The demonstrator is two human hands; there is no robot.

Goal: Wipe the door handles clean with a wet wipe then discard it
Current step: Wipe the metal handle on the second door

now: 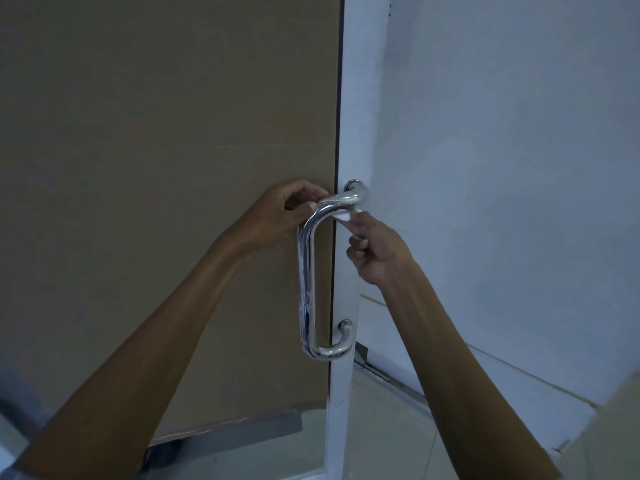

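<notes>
Both hands, left hand (289,213) and right hand (375,247), pinch opposite ends of the white wet wipe (343,215), looped under the curved chrome door handle's (308,278) upper bend (seemingly for back-and-forth rubbing).

This looks like an entrance in an office or commercial building rather than a home. A tall glass door (166,168) backed with brown board carries a polished steel D-shaped pull handle (309,271), beside a plain white painted wall (502,168) and pale tiled floor (381,427).
</notes>
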